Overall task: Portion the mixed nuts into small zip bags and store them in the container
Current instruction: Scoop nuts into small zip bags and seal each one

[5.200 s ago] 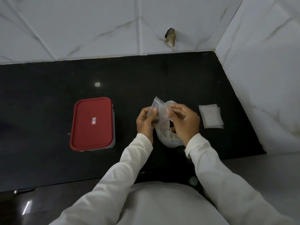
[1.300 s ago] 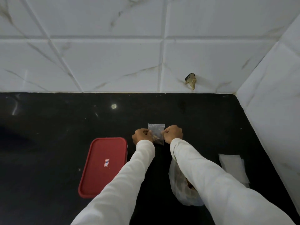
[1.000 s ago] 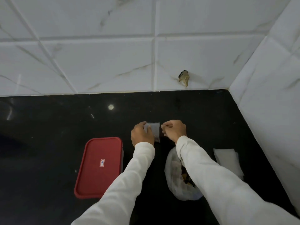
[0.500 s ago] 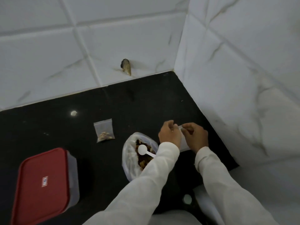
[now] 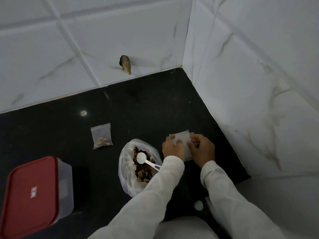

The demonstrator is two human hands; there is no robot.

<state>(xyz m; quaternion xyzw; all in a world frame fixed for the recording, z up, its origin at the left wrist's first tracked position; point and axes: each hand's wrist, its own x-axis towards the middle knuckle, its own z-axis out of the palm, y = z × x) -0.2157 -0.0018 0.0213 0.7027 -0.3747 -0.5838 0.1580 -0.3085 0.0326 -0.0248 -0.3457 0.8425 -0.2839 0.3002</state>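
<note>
On the black counter [image 5: 155, 109], the lidded container [image 5: 32, 192] sits lower left. At centre, the nut bag [image 5: 143, 173] holds a spoon [image 5: 141, 157]. Just right, the left hand [image 5: 173, 147] and right hand [image 5: 201, 149] pinch the stack of empty zip bags [image 5: 182, 138] lying directly beneath them. One filled zip bag [image 5: 101, 137] lies farther, upper left.

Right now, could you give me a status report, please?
Left hand and right hand pinch empty bags. One filled bag on counter. Container lidded. Nothing blocking.

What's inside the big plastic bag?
Brown mixed nuts sit in the big plastic bag, with a white spoon lying on top. The spoon's handle end and the nearer nuts are covered by the left sleeve.
</note>
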